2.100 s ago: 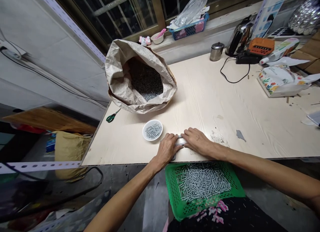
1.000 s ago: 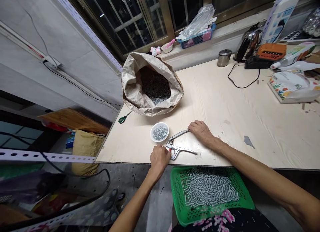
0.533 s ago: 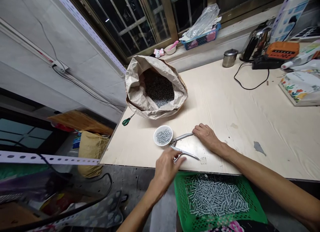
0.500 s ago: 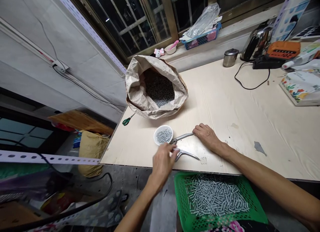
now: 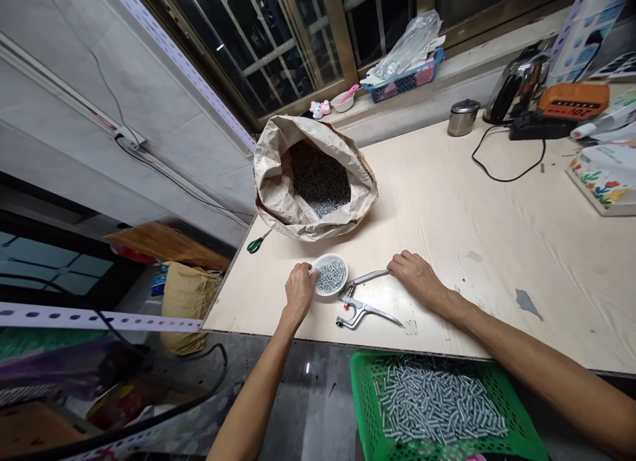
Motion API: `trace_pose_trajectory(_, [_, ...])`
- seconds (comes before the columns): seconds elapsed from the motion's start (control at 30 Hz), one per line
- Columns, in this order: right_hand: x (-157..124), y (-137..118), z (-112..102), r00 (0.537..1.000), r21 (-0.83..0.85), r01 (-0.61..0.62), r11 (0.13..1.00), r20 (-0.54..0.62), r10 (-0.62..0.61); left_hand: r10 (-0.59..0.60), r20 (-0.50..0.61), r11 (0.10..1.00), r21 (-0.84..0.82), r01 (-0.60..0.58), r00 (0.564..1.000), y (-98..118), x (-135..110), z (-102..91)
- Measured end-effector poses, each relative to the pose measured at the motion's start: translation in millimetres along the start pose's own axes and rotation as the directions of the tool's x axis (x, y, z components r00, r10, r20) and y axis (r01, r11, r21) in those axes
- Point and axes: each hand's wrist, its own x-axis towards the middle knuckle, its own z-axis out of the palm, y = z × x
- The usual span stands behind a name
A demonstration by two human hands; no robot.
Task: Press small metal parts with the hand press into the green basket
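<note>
Metal hand pliers lie on the pale wooden table with their handles spread apart. My right hand rests closed on the end of the upper handle. My left hand is at the left rim of a small white bowl of little metal pieces, its fingertips pinched at the edge of the bowl. What they pinch is too small to see. A green basket full of small metal tubes sits below the table edge, near my lap.
An open paper sack of dark metal parts stands behind the bowl. Green-handled scissors lie at the table's left edge. A kettle, a small metal tin, a black cord and a tissue pack sit at the back right.
The pliers' handles have opened. My left hand left the pliers' head, dipped toward the table edge, then moved up to the white bowl. My right hand stayed on the upper handle.
</note>
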Motion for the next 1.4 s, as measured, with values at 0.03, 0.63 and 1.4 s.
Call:
trace_pose_trajectory(0.03, [0,0,0,1.0,0.002,0.001,1.0,0.0,-0.001,0.015,0.002,1.0,-0.017,-0.015,1.0,-1,1,0.0])
trace_pose_trajectory(0.63, [0,0,0,1.0,-0.017,0.004,1.0,0.001,-0.004,-0.021,-0.168,0.902,-0.428,-0.054,0.985,-11,-10,-5.3])
trace_pose_trajectory(1.4, [6,4,-22,0.983,-0.166,0.143,0.976,-0.088,-0.159,0.061,0.538,0.894,-0.405,0.194,0.841,15,-54,9.8])
